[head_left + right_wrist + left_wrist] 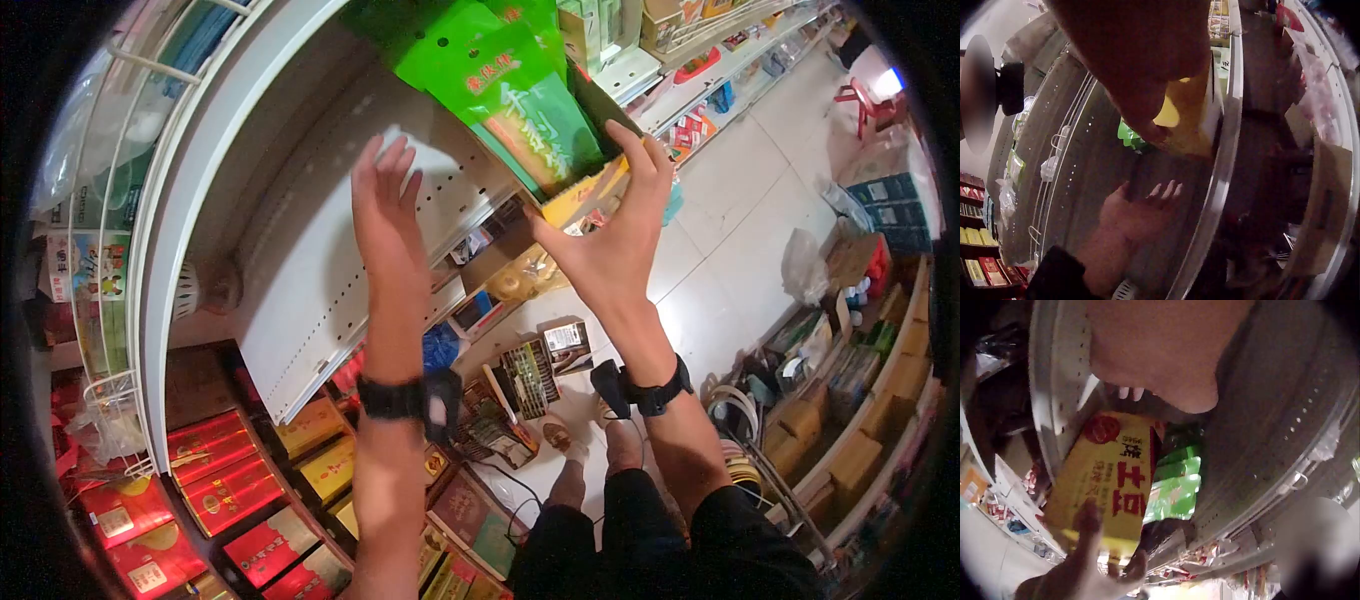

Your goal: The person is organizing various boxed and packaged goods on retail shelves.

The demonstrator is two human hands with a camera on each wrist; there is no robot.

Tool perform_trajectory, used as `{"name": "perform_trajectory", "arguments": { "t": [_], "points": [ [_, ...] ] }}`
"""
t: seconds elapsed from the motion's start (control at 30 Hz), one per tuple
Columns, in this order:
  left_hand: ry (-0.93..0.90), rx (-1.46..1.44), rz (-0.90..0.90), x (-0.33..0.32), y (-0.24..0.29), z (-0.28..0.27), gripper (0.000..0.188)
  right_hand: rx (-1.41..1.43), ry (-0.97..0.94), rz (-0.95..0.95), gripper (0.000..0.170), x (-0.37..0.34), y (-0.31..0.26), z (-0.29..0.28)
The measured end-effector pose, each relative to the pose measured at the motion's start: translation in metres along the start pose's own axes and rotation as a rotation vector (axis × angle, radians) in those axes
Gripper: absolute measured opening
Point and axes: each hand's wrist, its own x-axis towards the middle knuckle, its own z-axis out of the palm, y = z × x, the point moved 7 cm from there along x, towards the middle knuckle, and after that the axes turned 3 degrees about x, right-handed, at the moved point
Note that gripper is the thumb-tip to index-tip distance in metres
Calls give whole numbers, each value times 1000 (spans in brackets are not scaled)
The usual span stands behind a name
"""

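A yellow box [588, 192] with green packets [525, 110] standing in it is at the top of the head view, on a white perforated shelf [330, 260]. My right hand [620, 220] grips the box's near end, thumb on one side and fingers on the other. In the left wrist view the box [1107, 475] shows its printed yellow side, with the right hand [1094, 569] at its lower end. My left hand [388, 205] is held over the bare shelf, apart from the box, palm up with fingers loosely bent. The right wrist view shows the left hand [1138, 215] below the box [1194, 119].
Red boxes [225, 480] and yellow ones fill a lower display at the left. A wire rack [100, 290] with hanging bags stands at the far left. Small cartons [528, 378] lie on the floor near the feet, and a shelf with brown boxes [860, 440] runs along the right.
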Motion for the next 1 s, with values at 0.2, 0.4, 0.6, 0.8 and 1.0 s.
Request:
{"name": "perform_trajectory", "arguments": {
  "t": [0.2, 0.4, 0.6, 0.8, 1.0],
  "points": [
    [201, -263, -323, 87, -38, 2, 56, 14, -32, 0, 100, -6, 8, -9],
    [-43, -74, -301, 150, -59, 22, 56, 106, 20, 3, 107, -13, 14, -6],
    [-172, -40, -386, 148, -56, 40, 55, 879, 236, 557, 90, -22, 58, 9],
    [-248, -68, -430, 136, -50, 51, 55, 1195, 172, 785, 58, -17, 79, 45],
    [-320, -118, -445, 107, -37, 60, 54, 1222, 228, 795, 55, -26, 82, 26]
  ]
}}
